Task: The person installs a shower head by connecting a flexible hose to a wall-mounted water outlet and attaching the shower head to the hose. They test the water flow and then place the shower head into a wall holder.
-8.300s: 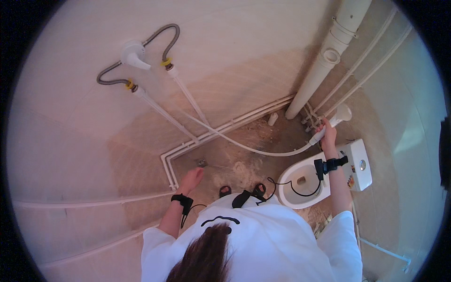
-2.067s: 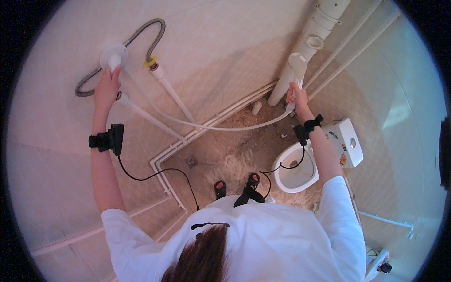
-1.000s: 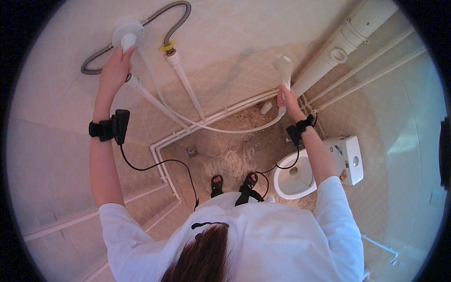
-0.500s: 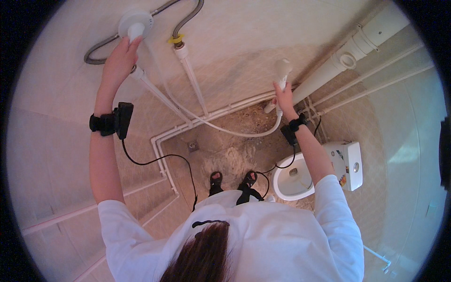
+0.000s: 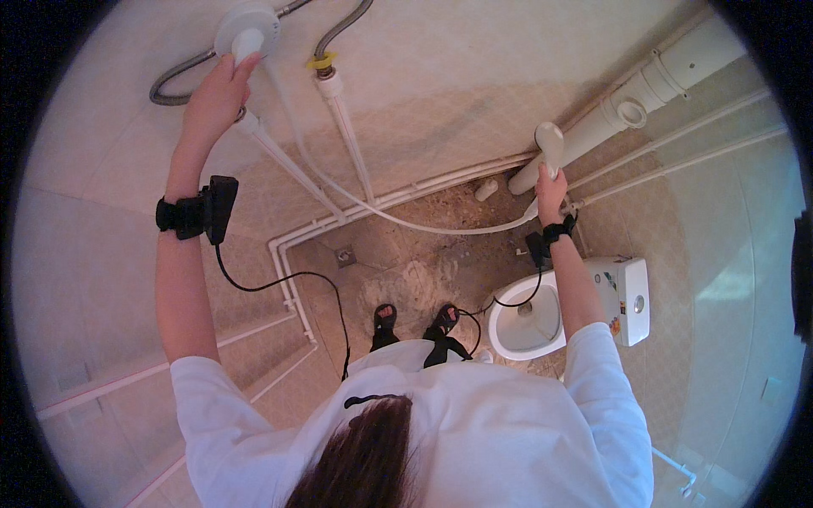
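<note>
Floor (image 5: 432, 271) between pipe-edged wall (image 5: 449, 110) and toilet (image 5: 628, 309), hands (image 5: 213, 100) (image 5: 551, 195) gripping lever (image 5: 246, 42) left, showerhead (image 5: 550, 142) right

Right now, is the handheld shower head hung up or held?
Held: the right hand wraps around the handheld shower head, its white hose sagging leftward.

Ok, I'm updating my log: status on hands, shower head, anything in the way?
Left hand holding white mixer handle. Right hand gripping shower head. Hose sagging between them; toilet at right.

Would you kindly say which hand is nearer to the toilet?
Right. The right hand, gripping the shower head, appears beyond the toilet; the left hand is far to its left, on the mixer lever.
</note>
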`<state>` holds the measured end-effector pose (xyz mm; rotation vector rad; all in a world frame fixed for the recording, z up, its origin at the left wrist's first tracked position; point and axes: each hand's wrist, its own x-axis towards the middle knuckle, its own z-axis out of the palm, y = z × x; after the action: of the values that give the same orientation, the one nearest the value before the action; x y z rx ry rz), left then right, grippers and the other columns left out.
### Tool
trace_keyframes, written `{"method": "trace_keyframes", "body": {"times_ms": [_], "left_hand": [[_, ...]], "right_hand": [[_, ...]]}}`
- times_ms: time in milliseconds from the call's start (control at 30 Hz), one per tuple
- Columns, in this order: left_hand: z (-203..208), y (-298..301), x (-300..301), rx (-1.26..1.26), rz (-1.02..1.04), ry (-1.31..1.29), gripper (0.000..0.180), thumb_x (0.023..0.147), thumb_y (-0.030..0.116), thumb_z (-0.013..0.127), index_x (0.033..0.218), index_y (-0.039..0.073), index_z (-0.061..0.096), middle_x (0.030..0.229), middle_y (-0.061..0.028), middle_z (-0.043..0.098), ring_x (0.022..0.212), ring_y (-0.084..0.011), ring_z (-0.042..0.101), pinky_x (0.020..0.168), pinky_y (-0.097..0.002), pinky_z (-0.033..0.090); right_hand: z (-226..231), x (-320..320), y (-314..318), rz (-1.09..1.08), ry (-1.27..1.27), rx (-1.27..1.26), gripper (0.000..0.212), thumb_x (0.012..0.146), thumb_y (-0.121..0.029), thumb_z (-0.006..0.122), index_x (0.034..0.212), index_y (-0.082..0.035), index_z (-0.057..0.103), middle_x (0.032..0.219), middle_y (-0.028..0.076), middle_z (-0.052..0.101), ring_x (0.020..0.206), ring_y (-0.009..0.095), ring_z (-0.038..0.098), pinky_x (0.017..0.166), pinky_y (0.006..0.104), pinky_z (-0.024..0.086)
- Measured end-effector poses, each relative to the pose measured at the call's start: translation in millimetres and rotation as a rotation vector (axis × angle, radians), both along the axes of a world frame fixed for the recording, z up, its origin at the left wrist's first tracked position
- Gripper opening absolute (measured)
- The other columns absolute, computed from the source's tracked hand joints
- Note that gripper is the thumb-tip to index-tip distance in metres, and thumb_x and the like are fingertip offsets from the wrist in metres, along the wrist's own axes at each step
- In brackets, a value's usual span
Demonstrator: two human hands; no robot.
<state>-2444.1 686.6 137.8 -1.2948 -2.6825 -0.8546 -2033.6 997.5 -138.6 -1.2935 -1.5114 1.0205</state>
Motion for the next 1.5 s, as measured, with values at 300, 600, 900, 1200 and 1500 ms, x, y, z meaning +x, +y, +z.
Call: {"method": "trace_keyframes", "body": {"times_ms": [300, 600, 900, 1200, 1500], "left_hand": [[1, -1, -1, 0.003, 0.001, -0.003, 0.041, 0.086, 0.044, 0.039, 0.081, 0.003, 0.044, 0.058, -0.0072, 0.044, 0.052, -0.018, 0.045, 0.053, -0.0306, 0.037], [5, 2, 8, -0.009, 0.023, -0.012, 0.043, 0.086, 0.046, 0.038, 0.077, 0.004, 0.045, 0.058, -0.0076, 0.05, 0.055, -0.0215, 0.051, 0.054, -0.0336, 0.038], [4, 2, 6, -0.007, 0.022, -0.001, 0.044, 0.086, 0.045, 0.037, 0.076, 0.003, 0.045, 0.058, -0.0074, 0.049, 0.055, -0.0214, 0.051, 0.054, -0.0341, 0.038], [4, 2, 5, -0.04, 0.015, 0.016, 0.045, 0.086, 0.046, 0.037, 0.077, 0.003, 0.046, 0.058, -0.0086, 0.05, 0.056, -0.0236, 0.051, 0.055, -0.0352, 0.039], [0, 2, 1, -0.018, 0.005, 0.001, 0.044, 0.086, 0.046, 0.038, 0.078, 0.003, 0.046, 0.058, -0.0079, 0.05, 0.055, -0.023, 0.051, 0.054, -0.0344, 0.038]], "right_hand": [[18, -10, -6, 0.178, 0.225, -0.156, 0.02, 0.075, -0.021, 0.06, 0.073, -0.004, 0.049, 0.051, 0.0, 0.046, 0.04, 0.009, 0.041, 0.037, 0.0245, 0.031], [28, -14, -19, 0.261, 0.223, -0.209, 0.015, 0.077, -0.018, 0.057, 0.074, -0.006, 0.049, 0.054, -0.001, 0.044, 0.042, 0.008, 0.041, 0.038, 0.0235, 0.032], [31, -17, -22, 0.229, 0.203, -0.211, 0.016, 0.077, -0.018, 0.057, 0.075, -0.005, 0.049, 0.053, -0.001, 0.044, 0.042, 0.008, 0.041, 0.038, 0.0233, 0.033], [33, -18, -24, 0.231, 0.216, -0.205, 0.014, 0.077, -0.016, 0.057, 0.077, -0.005, 0.049, 0.052, -0.001, 0.044, 0.041, 0.009, 0.041, 0.038, 0.0237, 0.032], [27, -24, -21, 0.221, 0.192, -0.155, 0.015, 0.077, -0.015, 0.057, 0.074, -0.003, 0.047, 0.051, 0.0, 0.044, 0.041, 0.009, 0.041, 0.038, 0.0243, 0.033]]}}
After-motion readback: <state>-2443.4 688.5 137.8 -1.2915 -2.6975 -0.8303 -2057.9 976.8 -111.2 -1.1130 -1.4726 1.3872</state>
